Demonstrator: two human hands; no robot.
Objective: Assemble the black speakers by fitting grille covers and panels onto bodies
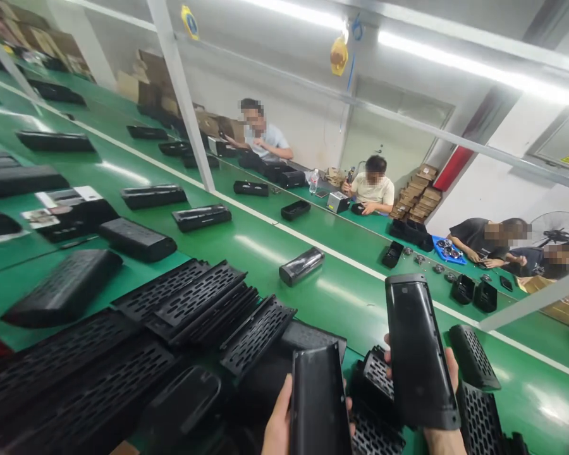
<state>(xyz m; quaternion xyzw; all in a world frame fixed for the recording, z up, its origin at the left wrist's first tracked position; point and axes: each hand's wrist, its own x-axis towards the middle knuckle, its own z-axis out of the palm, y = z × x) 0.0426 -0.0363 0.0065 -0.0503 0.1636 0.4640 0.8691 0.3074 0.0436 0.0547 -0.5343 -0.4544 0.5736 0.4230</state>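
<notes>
Two long black plastic casings with smooth, glossy faces are held up in the lower part of the frame, right of centre. One long casing, at the bottom edge, is grasped by the left hand; the grip is closed about its width, with digits seen along both long sides. The other, a taller-looking casing with rounded end caps, is held higher and farther right by the right hand, its grip spread to the casing's width, digits at both edges. The casings are kept apart, glossy faces turned toward the camera.

Beneath and between them, black plastic pieces with slotted holes are seen; whether these are touched by the casings cannot be told. A heap of black slotted panels is spread across the lower left, and a glossy black casing lies near the centre on the shiny green counter.

For good handling, each casing is best supported by its edges, so that the smooth face is left unmarked. Both should be kept level and clear of each other and of the slotted rims, where scratches could be made.
</notes>
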